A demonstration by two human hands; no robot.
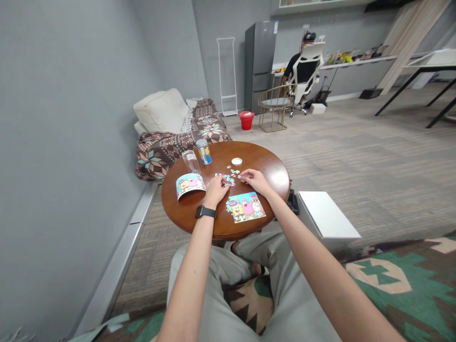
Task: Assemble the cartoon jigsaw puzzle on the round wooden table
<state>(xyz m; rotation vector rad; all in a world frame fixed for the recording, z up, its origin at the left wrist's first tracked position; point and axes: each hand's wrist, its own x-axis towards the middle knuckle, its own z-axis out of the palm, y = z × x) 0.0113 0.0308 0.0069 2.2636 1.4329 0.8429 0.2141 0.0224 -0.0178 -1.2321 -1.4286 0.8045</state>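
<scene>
On the round wooden table (pixel 221 228), loose jigsaw puzzle pieces (pixel 232 177) lie in a small heap between my two hands. My left hand (pixel 216 189), with a black watch (pixel 205 212) on its wrist, rests at the heap's left side, its thumb and forefinger apart. At the right edge, my right hand (pixel 255 180) has thumb and fingertips close together on a small puzzle piece, mostly hidden. Nearer to me lies a jigsaw puzzle (pixel 247 207) with cartoon figures, pieces joined along its ragged left edge. A curved picture sheet (pixel 190 184) with the same figures stands to the left.
Behind the sheet is a clear plastic cylinder (pixel 191 162), beside a printed can (pixel 204 153). A round lid (pixel 237 161) lies beyond the pieces. A white box (pixel 327 213) stands right of the table. Farther back, a person sits in an office chair (pixel 309 69).
</scene>
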